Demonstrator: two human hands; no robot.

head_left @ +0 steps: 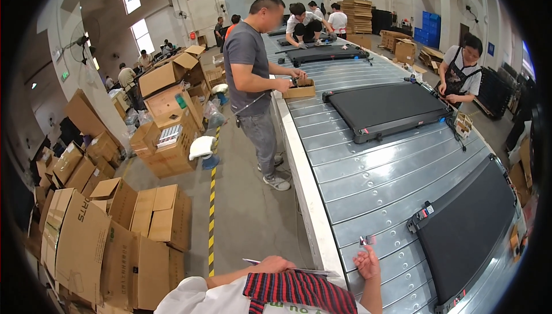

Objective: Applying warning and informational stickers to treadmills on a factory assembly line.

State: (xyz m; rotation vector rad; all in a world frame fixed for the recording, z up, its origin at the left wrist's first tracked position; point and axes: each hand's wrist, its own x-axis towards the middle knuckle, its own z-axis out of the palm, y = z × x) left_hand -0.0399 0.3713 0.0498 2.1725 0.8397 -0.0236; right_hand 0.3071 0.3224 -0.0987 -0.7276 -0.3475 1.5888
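My left hand is held close to my body, fingers closed on a thin flat sheet whose edges stick out on both sides. Over the edge of the slatted metal table, my right hand is raised with its fingers partly curled. At its fingertips is a small shiny label, dark and silver with a reddish end. To the right of that hand lies a long flat black panel unit with dark end caps and a small labelled part at its near-left corner.
A second black panel lies farther along the slatted metal table. A co-worker in grey handles a small carton at the left edge; another stands opposite. Cardboard boxes pile up left, beyond a striped floor line.
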